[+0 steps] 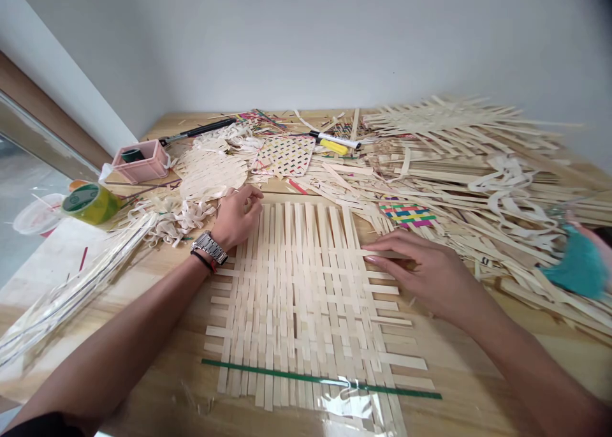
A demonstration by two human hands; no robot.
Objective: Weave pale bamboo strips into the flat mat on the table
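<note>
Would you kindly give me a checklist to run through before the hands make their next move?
1. Right hand gripping a pale strip: ok, pinched at the mat's right side.
2. Left hand at the woven mat: ok, at its far left corner.
3. Weave closed up: not ok, gaps show between strips.
4. Green strip across the near end: ok.
5. Clear tape fully stuck down: cannot tell, glare.
</note>
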